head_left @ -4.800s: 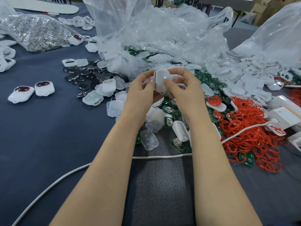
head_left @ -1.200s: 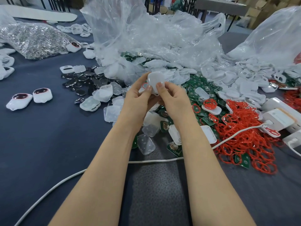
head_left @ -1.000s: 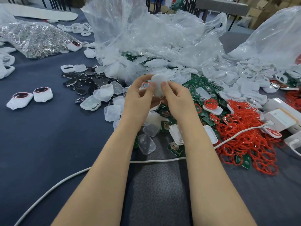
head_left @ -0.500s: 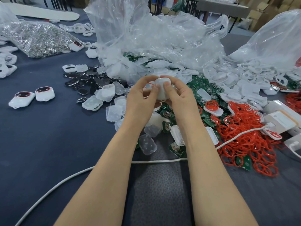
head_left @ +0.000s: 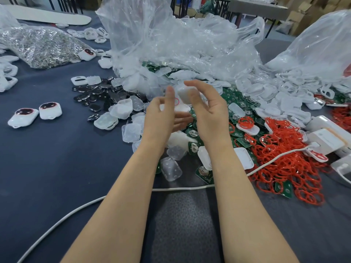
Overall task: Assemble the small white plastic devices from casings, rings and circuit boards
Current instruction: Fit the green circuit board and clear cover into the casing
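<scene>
My right hand [head_left: 209, 112] pinches a small white casing [head_left: 187, 94] between thumb and fingertips, above the parts heap. A bit of red ring [head_left: 176, 101] shows at the casing's lower left edge. My left hand [head_left: 161, 114] is blurred just left of it, thumb up and fingers loosely spread, off the casing and holding nothing that I can see. Below the hands lie green circuit boards [head_left: 193, 148] and clear casing halves [head_left: 171, 168]. Red rings [head_left: 284, 160] are heaped to the right, and white casings [head_left: 266, 92] lie behind them.
Two finished white devices [head_left: 35, 114] with dark windows lie at the left. Dark lens pieces [head_left: 98, 95] sit beyond them. A bag of metal parts [head_left: 38, 48] and clear plastic bags [head_left: 180, 40] stand at the back. A white cable [head_left: 76, 211] crosses the front; white boxes [head_left: 326, 139] are at the right.
Both hands were pressing the casing between them. Now my left hand has come off it and drawn a little left, while my right hand alone keeps it raised.
</scene>
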`<state>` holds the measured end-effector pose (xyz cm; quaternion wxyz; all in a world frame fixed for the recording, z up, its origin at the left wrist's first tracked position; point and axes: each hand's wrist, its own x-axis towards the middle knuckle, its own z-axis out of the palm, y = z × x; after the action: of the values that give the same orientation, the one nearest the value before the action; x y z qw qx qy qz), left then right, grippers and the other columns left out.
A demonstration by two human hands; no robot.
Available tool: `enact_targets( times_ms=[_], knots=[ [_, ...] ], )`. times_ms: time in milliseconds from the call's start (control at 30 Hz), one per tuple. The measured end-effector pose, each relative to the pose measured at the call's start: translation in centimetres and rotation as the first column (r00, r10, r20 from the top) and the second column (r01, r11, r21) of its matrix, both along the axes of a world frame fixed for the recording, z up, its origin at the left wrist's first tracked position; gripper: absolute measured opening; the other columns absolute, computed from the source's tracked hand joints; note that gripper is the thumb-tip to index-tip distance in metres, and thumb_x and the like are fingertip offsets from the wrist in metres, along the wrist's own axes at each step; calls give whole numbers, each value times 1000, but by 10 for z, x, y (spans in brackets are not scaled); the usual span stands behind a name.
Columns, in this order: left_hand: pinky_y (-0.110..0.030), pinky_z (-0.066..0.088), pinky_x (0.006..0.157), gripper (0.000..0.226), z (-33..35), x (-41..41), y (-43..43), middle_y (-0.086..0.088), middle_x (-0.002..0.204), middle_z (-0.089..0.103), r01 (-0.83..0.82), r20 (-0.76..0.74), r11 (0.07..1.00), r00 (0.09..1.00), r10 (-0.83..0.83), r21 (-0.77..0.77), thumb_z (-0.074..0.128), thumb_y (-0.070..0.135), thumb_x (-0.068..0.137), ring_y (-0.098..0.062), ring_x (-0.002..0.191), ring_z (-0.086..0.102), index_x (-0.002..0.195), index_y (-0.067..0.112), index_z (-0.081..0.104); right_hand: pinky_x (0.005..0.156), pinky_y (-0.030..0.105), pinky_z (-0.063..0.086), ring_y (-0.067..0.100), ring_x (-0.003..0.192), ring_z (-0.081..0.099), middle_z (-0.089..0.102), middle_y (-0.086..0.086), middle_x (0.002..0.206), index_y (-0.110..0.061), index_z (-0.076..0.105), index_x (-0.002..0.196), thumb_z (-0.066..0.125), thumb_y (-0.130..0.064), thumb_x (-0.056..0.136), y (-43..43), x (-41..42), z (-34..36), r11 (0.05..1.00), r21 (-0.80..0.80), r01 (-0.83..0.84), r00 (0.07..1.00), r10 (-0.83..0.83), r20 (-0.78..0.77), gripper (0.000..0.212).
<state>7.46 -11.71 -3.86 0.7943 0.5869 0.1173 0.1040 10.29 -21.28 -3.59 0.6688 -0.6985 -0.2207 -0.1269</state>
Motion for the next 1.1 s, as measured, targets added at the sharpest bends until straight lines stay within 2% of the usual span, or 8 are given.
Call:
enact_targets(
  times_ms=[67, 133, 267, 433, 700, 833, 967, 1100],
  knots=[
    [-25, 58, 59, 54, 1, 0, 4, -10, 70, 74, 55, -48, 995, 997, -59, -79, 36, 53, 99, -19, 67, 73, 86, 12, 69, 95, 38, 49, 17, 103, 63, 64, 5, 108, -28, 65, 98, 58, -13, 94, 1, 0, -1, 995, -96, -33, 999, 30, -26, 16],
    [-21, 57, 64, 49, 0, 2, 7, -9, 77, 74, 65, 22, 984, 998, -62, -168, 40, 38, 102, -16, 73, 72, 78, 13, 73, 87, 26, 51, 8, 94, 64, 67, 3, 101, -20, 67, 101, 56, -9, 94, 0, 1, -2, 985, -131, -115, 990, 102, -100, 17],
    [-19, 57, 71, 23, -6, 6, 10, -6, 83, 72, 49, 82, 956, 996, -27, -288, 42, 11, 102, -12, 78, 71, 100, 4, 63, 78, 9, 46, -7, 88, 61, 68, -7, 99, -12, 66, 108, 50, -5, 95, -2, 5, -2, 998, -56, -31, 983, 20, -184, 22],
    [-22, 57, 76, 14, -10, 9, 6, -5, 89, 70, 38, 132, 982, 991, -14, -184, 42, 11, 102, -11, 81, 70, 106, 7, 55, 96, 36, 51, 17, 105, 64, 67, 8, 114, -9, 59, 120, 53, -17, 97, -3, 11, -9, 999, 3, 36, 946, -34, -322, 25],
    [-24, 57, 79, 16, -9, 6, 7, -4, 83, 71, 146, 210, 952, 974, -90, -269, 41, 8, 102, -12, 77, 69, 99, 10, 56, 82, 30, 56, 16, 84, 67, 68, 4, 80, -18, 57, 110, 56, -13, 95, 1, 10, -10, 984, 172, -39, 925, 101, -367, 16],
    [-26, 57, 85, 16, -9, 5, 10, -1, 85, 74, 180, 199, 935, 972, -122, -307, 46, 8, 100, -15, 82, 70, 102, 9, 62, 76, 28, 57, 14, 78, 67, 67, 6, 79, -13, 61, 108, 56, -14, 95, 1, 8, -9, 991, 133, -16, 924, 66, -376, 14],
    [-27, 58, 81, 16, -11, 6, 9, -1, 86, 75, 133, 148, 948, 985, -93, -289, 50, 12, 99, -18, 83, 70, 102, 11, 66, 90, 50, 50, 27, 84, 60, 65, 11, 85, -12, 64, 90, 61, -12, 91, -1, 8, -9, 993, 117, 15, 929, 29, -370, 3],
    [-25, 59, 72, 27, -11, 10, 11, -8, 86, 75, 58, 67, 944, 997, -38, -326, 44, 25, 102, -18, 79, 72, 98, 8, 64, 89, 40, 51, 21, 83, 59, 64, 8, 84, -10, 64, 91, 57, -12, 94, 2, 10, -10, 984, 176, 28, 908, 49, -415, 8]
  ],
)
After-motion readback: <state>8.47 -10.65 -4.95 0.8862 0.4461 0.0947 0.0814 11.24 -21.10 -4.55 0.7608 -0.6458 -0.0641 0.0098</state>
